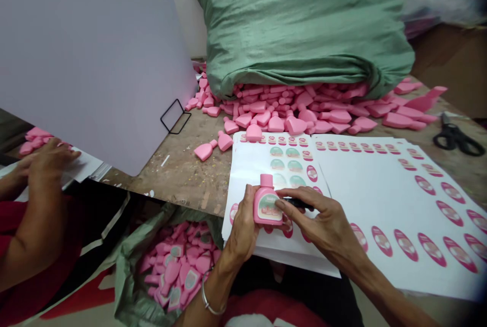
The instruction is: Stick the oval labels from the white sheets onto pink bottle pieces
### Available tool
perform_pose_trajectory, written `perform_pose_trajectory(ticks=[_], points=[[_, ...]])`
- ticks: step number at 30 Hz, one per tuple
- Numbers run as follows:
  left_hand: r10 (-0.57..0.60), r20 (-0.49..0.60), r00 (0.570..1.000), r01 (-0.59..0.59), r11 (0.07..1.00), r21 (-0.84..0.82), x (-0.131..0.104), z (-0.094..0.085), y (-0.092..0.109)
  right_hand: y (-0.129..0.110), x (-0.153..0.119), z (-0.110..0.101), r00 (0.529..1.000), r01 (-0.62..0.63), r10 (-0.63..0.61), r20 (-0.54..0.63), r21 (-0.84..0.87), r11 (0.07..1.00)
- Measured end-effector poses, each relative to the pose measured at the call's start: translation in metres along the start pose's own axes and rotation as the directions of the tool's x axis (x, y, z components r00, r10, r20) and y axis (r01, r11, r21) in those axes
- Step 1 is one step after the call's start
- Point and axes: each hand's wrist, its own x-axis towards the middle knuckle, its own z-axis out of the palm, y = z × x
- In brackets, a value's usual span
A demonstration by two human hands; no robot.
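Observation:
My left hand [243, 225] is closed round a small pink bottle [267, 181], which stands upright with its cap on top. A green and cream label [269, 207] covers the bottle's front. My right hand [317, 218] grips a black tool [299, 203], mostly hidden by the fingers, so its kind cannot be told. The right fingertips touch the label's upper right edge. Below both hands lies a sheet of stickers [247, 164] with green labels and pink ovals. Beside it on the right, another sticker sheet [353, 180] has a bare white middle.
Loose pink bottles [297, 124] spill from a green sack [304, 22] at the back. Black scissors [454, 136] lie at the right. An open sack [129, 271] of labelled bottles sits below the table edge. Left of a grey panel [95, 63], a co-worker's hands [49, 159] are at work.

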Motion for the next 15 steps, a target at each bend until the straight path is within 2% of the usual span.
perform_pose_trajectory(ticks=[5,8,10,13,15], points=[[0.032,0.116,0.993,-0.047,0.991,0.124,-0.004,-0.006,0.006,0.005,-0.002,-0.001,0.996,0.076,-0.082,-0.033,-0.158,0.985],[0.003,0.167,0.986,-0.029,0.988,0.149,-0.007,-0.007,0.007,0.008,0.0,-0.003,0.995,0.003,-0.027,-0.096,-0.24,0.971],[-0.026,0.216,0.976,0.004,0.995,0.101,-0.01,-0.003,0.009,0.008,0.004,-0.002,0.992,-0.11,0.1,-0.083,-0.125,0.986],[-0.053,0.301,0.952,0.032,0.997,0.074,-0.018,0.0,0.015,0.013,0.016,0.002,0.967,-0.246,0.236,0.1,0.098,0.964],[-0.044,0.313,0.949,0.004,0.992,0.127,-0.019,-0.007,0.024,0.023,0.027,0.003,0.947,-0.3,0.28,0.159,0.121,0.946]])
